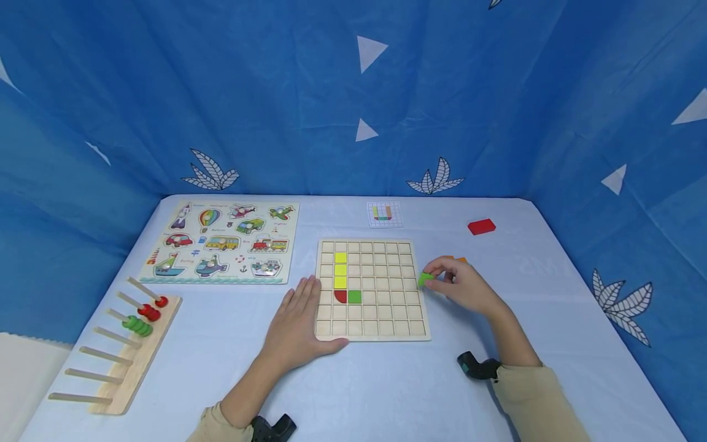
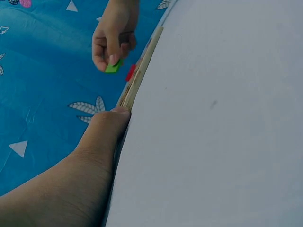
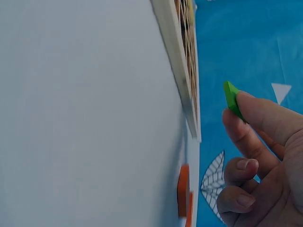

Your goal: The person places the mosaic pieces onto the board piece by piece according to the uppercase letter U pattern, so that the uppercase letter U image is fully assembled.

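A wooden grid board (image 1: 386, 313) lies mid-table, with yellow squares (image 1: 340, 270) stacked in one column, a red quarter-round piece (image 1: 340, 296) below them and a green square (image 1: 355, 297) beside that. My left hand (image 1: 295, 325) rests along the board's left edge, fingers straight and thumb at the near edge. Just off the right edge, my right hand (image 1: 461, 283) pinches a green square tile (image 3: 232, 98) between thumb and fingers, held above the table in the right wrist view. Orange pieces (image 3: 183, 191) lie on the table, partly hidden behind this hand in the head view.
A red block (image 1: 482, 227) lies at the back right. Behind the board is a pattern card (image 1: 385, 215) with a coloured U shape. A vehicle puzzle board (image 1: 221, 242) lies at the back left, and a wooden bead-counting rack (image 1: 138, 368) stands nearer on the left.
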{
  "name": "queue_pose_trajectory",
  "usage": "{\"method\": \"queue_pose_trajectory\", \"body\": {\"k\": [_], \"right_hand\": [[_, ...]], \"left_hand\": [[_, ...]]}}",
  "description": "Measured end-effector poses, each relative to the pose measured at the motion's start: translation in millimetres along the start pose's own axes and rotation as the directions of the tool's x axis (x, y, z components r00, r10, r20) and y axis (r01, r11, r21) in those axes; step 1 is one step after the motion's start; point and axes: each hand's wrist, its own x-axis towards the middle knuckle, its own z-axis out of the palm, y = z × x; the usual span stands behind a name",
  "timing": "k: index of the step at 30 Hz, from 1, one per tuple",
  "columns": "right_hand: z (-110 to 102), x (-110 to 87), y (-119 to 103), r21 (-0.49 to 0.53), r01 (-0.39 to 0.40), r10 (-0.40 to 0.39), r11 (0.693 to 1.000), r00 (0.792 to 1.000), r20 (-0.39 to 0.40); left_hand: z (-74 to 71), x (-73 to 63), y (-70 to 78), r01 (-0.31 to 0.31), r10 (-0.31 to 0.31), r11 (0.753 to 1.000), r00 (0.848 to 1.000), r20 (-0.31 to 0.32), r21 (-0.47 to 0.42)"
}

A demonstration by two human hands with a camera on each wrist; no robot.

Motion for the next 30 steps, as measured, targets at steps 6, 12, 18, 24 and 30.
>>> {"method": "queue_pose_trajectory", "body": {"k": [6, 12, 18, 24, 30], "right_hand": [[18, 9.5, -16, 0.040, 0.024, -0.026, 0.999, 0.999, 0.032], [35, 15.6, -29, 0.076, 0.050, -0.056, 0.996, 0.996, 0.070], [49, 20.2, -40, 0.092, 0.057, -0.066, 0.994, 0.993, 0.098], [59, 23.7, -48, 0.096, 0.070, -0.082, 0.993, 0.989, 0.121], [66, 26.0, -53, 0.083, 0.069, -0.079, 0.994, 0.989, 0.128]], "left_hand": [[-1.1, -0.5, 0.9, -0.002, 0.002, 1.000, 1.000, 0.000, -0.004], [-1.0, -0.7, 1.0, -0.002, 0.002, 1.000, 1.000, -0.001, -0.002], [-1.2, -0.7, 1.0, 0.002, -0.002, 1.000, 1.000, 0.000, -0.005], [-1.6, -0.8, 1.2, 0.002, -0.002, 1.000, 1.000, 0.004, 0.001], [-2.3, -1.2, 1.5, -0.003, 0.003, 1.000, 1.000, -0.002, -0.005]]}}
